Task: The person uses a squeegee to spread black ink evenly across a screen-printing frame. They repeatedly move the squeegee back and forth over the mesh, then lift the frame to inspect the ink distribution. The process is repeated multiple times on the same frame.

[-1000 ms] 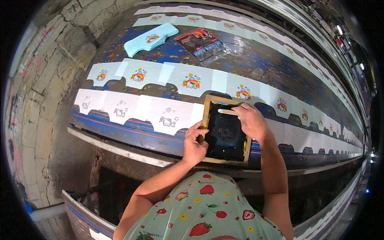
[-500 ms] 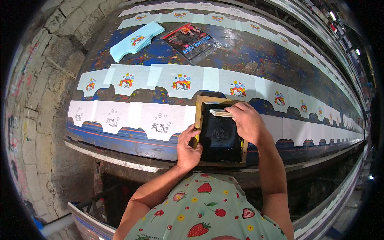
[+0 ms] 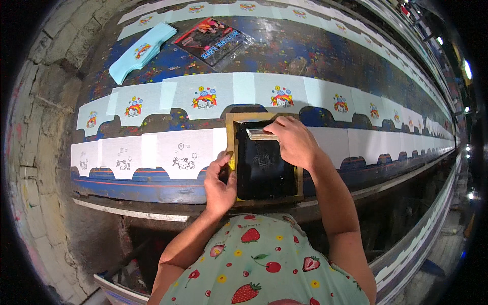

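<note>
got a rectangular wooden frame (image 3: 230, 137) with a glossy black screen (image 3: 262, 180) inside, at the near side of the paint-stained blue worktop (image 3: 168, 192). resting left hand (image 3: 220, 188) on its left rail with fingers half-curled, can't tell how tight. pinching a flat pale squeegee (image 3: 259, 134) in right hand (image 3: 297, 142), above the screen.

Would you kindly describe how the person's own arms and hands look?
The left hand and right hand are gloveless, with bare forearms; the pale green fabric garment bears red strawberries, cherries and yellow flowers.
</note>
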### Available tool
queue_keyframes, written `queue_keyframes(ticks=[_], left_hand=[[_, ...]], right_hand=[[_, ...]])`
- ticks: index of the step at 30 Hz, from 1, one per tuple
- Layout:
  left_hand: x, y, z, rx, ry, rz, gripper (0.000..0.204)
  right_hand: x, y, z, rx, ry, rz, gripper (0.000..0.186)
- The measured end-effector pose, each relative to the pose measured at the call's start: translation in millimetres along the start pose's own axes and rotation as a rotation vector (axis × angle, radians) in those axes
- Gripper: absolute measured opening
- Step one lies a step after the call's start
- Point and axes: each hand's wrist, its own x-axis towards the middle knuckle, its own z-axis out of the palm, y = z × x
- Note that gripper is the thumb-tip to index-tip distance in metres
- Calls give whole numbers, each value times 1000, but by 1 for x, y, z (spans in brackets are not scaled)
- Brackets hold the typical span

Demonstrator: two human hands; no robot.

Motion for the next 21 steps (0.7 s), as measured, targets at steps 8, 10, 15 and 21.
queue_keyframes(ticks=[8, 10, 15, 21], left_hand=[[8, 12, 1, -7, -21, -115, 52], [8, 13, 0, -18, -12, -135, 53], [6, 10, -5, 57, -48, -79, 56], [-1, -5, 2, -88, -34, -114, 57]], right_hand=[[-52, -27, 14, -39, -6, -80, 39], [-68, -35, 21, -49, 1, -102, 36], [-107, -59, 34, -5, 102, -127, 31], [-140, -78, 49, -1, 140, -88, 43]])
